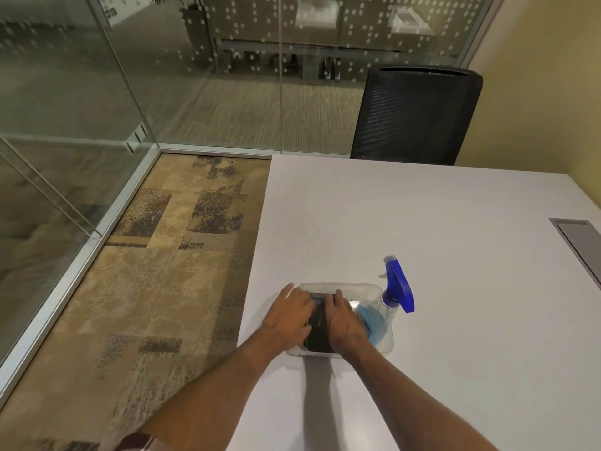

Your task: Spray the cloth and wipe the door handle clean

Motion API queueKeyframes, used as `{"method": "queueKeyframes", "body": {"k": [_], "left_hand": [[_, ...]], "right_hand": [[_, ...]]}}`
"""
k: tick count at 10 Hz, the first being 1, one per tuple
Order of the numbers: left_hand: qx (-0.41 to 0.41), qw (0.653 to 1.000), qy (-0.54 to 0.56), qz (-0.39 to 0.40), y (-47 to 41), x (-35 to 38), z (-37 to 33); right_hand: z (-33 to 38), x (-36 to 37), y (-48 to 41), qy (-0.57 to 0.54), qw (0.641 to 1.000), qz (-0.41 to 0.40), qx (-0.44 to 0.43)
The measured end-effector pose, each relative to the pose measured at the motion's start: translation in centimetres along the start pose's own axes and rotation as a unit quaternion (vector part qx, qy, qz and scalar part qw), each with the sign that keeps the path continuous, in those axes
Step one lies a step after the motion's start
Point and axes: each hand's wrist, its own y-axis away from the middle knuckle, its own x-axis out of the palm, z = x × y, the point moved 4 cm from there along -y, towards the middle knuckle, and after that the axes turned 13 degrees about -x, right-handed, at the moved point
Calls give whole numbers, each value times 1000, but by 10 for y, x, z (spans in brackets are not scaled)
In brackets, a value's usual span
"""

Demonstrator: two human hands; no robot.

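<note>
Head view, setting: a white, smooth rectangular table (422, 222) fills the right half; patchy tan and brown carpet (156, 288) lies to its left, with glass partition walls (97, 92) beyond.
Container: a clear, round-cornered plastic tub (387, 345) sits near the table's left edge, toward the near side.
Cloth: a dark grey, folded, soft-looking cloth (317, 340) lies inside the tub, at its left part.
Spray bottle: a clear plastic bottle with a blue trigger head (398, 288) stands at the tub's right end, nozzle pointing away from the person; something light blue shows beside it, unclear what.
Left hand (287, 315): fingers spread flat over the cloth's left side, touching it; not closed round anything.
Right hand (344, 320): palm down on the cloth's right side, fingers reaching over its far edge; whether they have pinched it, I cannot tell.
Door handle: not in view.
Other: a black mesh chair back (416, 115) stands at the table's far edge.
Step in hand, as a judgement: lifting the cloth out. Gather it with both hands and raise it straight up, clear of the bottle, so the light tub neither slides nor tips.
</note>
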Motion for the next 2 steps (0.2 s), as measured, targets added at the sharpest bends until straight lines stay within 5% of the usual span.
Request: {"method": "queueKeyframes", "body": {"k": [2], "left_hand": [[-113, 993, 22, -8, 34, -16, 49]], "right_hand": [[30, -32, 15, -17, 997, -56, -47]]}}
